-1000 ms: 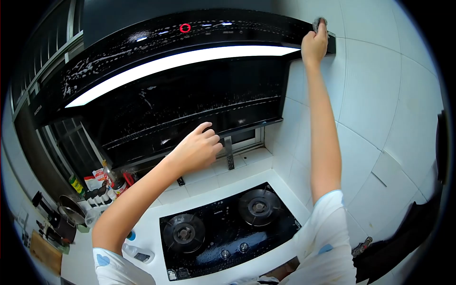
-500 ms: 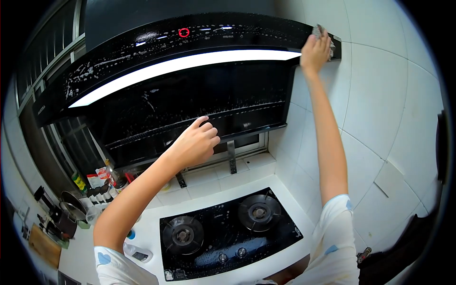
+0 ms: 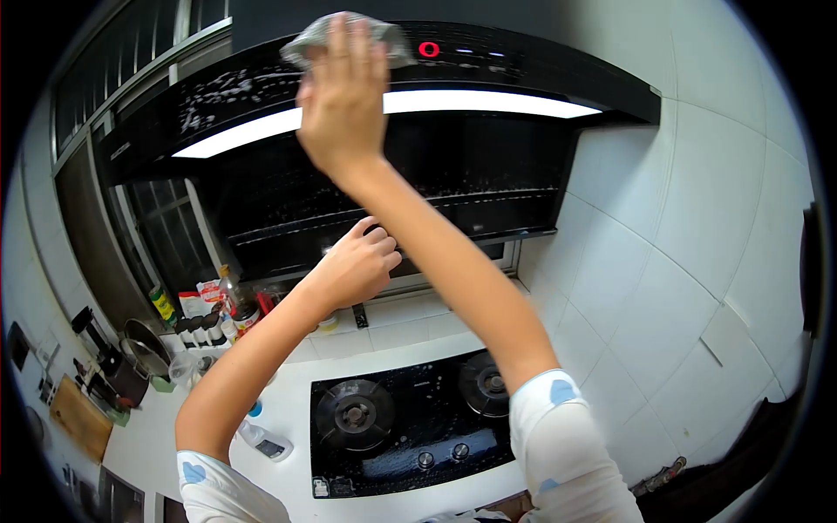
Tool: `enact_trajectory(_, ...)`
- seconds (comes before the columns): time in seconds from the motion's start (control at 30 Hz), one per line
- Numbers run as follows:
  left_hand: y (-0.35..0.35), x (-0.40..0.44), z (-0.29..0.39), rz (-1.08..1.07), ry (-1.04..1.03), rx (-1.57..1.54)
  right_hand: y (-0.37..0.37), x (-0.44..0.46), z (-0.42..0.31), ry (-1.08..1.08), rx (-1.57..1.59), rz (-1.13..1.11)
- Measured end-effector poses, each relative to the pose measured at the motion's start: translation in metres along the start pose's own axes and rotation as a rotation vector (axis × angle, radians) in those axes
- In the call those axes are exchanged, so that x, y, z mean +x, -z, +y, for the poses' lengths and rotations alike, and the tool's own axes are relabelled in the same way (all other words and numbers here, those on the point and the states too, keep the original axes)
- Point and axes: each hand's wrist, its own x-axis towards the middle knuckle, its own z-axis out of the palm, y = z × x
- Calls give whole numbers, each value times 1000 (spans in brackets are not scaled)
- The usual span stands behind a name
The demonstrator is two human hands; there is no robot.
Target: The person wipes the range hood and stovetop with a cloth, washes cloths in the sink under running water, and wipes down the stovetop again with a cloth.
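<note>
A grey cleaning cloth (image 3: pixel 305 44) lies against the front panel of the black range hood (image 3: pixel 523 74), under the flat fingers of my right hand (image 3: pixel 344 113). White foam streaks mark the panel left of the cloth, while the stretch to its right looks mostly wiped. My left hand (image 3: pixel 353 266) hangs in front of the hood's lower edge, below my right forearm. Its fingers are loosely bent with nothing visible in them, and the forearm hides part of the fingertips. A red ring-shaped display (image 3: pixel 429 50) glows right of the cloth.
Below the hood is a black gas stove (image 3: pixel 401 453) with two burners. A white bottle (image 3: pixel 266 443) lies on the white counter (image 3: pixel 288 383). Seasoning bottles (image 3: pixel 228 292), a pan (image 3: pixel 146 349) and a cutting board (image 3: pixel 80 418) stand left. A tiled wall (image 3: pixel 645 288) rises right.
My right hand has swept the cloth from the hood's right end leftward past the display; foam there is gone. My left hand has hardly moved. The view has shifted slightly left.
</note>
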Motion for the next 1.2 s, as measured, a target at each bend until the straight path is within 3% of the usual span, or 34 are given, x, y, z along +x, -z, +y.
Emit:
enact_trajectory(0.1,-9,-35,-10,8,155,-191,-33,4,-72,61,112,14)
enact_trajectory(0.13,-12,-49,-13,-25,133,-23,-45,6,-95,80,169,38)
enact_trajectory(0.27,-3,-93,-25,138,70,-1,-82,13,-178,104,340,161)
enact_trajectory(0.3,7,-102,-26,33,85,58,-86,13,-193,117,360,165)
enact_trajectory(0.4,23,-120,-23,8,129,64,-88,10,-216,127,428,117)
enact_trajectory(0.43,23,-124,-24,1,228,-7,-80,10,-215,125,471,94)
enact_trajectory(0.5,22,-129,-25,-2,327,-82,-62,6,-207,199,488,81)
enact_trajectory(0.57,21,-127,-28,-313,284,109,-42,-4,-191,267,499,66)
enact_trajectory(0.6,37,-112,-21,-376,358,10,-31,-9,-181,332,554,56)
enact_trajectory(0.7,28,-100,-18,-211,427,-171,0,-28,-142,486,540,16)
enact_trajectory(0.83,15,-80,-17,-39,186,-97,32,-63,-65,535,387,-97)
enact_trajectory(0.97,5,-58,-11,-121,122,28,60,-88,15,391,267,-295)
enact_trajectory(1.03,3,-48,-8,-126,132,-12,79,-94,46,188,183,-474)
enact_trajectory(1.17,-8,-34,-5,-88,149,-58,93,-115,94,-230,101,-463)
enact_trajectory(1.2,-11,-32,-5,-90,147,-63,92,-121,108,-234,17,-430)
